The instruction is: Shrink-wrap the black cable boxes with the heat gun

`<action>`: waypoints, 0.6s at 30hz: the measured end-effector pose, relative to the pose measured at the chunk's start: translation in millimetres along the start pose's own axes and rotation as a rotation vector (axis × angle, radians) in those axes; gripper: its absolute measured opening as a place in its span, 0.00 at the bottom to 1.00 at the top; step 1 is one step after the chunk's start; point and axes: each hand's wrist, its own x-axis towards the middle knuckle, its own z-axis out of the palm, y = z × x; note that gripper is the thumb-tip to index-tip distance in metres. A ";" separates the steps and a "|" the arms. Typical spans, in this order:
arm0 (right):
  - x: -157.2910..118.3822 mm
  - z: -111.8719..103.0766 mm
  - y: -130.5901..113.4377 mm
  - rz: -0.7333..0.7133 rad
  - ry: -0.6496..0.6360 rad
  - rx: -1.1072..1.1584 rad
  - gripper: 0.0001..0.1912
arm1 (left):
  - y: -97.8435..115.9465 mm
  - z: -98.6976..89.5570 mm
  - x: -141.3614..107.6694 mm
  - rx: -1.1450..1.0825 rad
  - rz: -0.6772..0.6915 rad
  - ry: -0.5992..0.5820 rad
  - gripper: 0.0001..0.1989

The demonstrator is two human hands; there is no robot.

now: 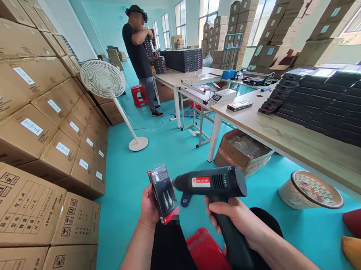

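In my left hand (149,205) is a black and red product box (165,194), tilted upright, with pictures of plug-like items on its face. My fingers wrap around its left side and back. A dark green heat gun (213,181) with a red and white label is gripped by its handle in my right hand (225,211). Its nozzle points left at the right side of the box, very close to it; whether they touch I cannot tell. Below the hands, a red stool (206,250) shows between my dark-clothed legs.
Stacked cartons (56,129) line the left side, with a white standing fan (103,80) beyond. On the right, a table (277,134) carries many black boxes (327,103). Beneath it are an open carton (238,150) and a bin (310,188). Another person (141,56) stands at a far table.
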 end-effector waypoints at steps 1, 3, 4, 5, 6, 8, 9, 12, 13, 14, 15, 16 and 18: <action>1.3 1.8 -5.1 0.006 -0.075 -0.029 0.14 | 0.4 0.9 -0.1 0.008 -0.016 0.017 0.18; 4.0 7.8 -16.2 -0.045 -0.156 -0.116 0.12 | 0.6 2.5 0.2 0.036 -0.063 0.041 0.16; 4.7 10.8 -21.5 -0.108 -0.132 -0.150 0.11 | 0.5 3.2 0.3 0.046 -0.087 0.044 0.17; 4.7 13.0 -26.2 -0.161 -0.108 -0.186 0.10 | 0.6 3.8 0.4 0.051 -0.103 0.042 0.18; 3.6 14.1 -30.0 -0.186 -0.109 -0.229 0.09 | 0.7 4.2 0.3 0.047 -0.110 0.031 0.19; -1.6 12.4 -35.1 -0.128 -0.245 -0.360 0.05 | 1.6 4.5 -0.2 0.019 -0.116 0.000 0.20; -4.7 10.3 -36.6 -0.068 -0.347 -0.437 0.05 | 2.4 4.4 -0.6 0.009 -0.114 -0.010 0.22; -6.1 5.3 -39.7 -0.032 -0.445 -0.581 0.05 | 5.1 3.5 -1.9 0.008 -0.150 -0.034 0.28; -2.6 4.5 -40.5 -0.081 -0.371 -0.552 0.04 | 5.8 3.2 -2.1 0.016 -0.161 -0.034 0.29; 2.4 3.7 -41.0 -0.136 -0.269 -0.492 0.04 | 6.4 2.9 -2.1 0.022 -0.161 -0.037 0.28; 7.9 2.4 -40.8 -0.179 -0.171 -0.417 0.05 | 6.9 2.5 -1.9 0.025 -0.156 -0.048 0.27; 12.8 0.3 -39.7 -0.193 -0.102 -0.352 0.07 | 7.4 2.2 -1.5 0.027 -0.149 -0.063 0.26; 17.2 -6.9 -32.7 -0.158 -0.086 -0.314 0.08 | 8.4 1.2 0.3 0.022 -0.126 -0.084 0.26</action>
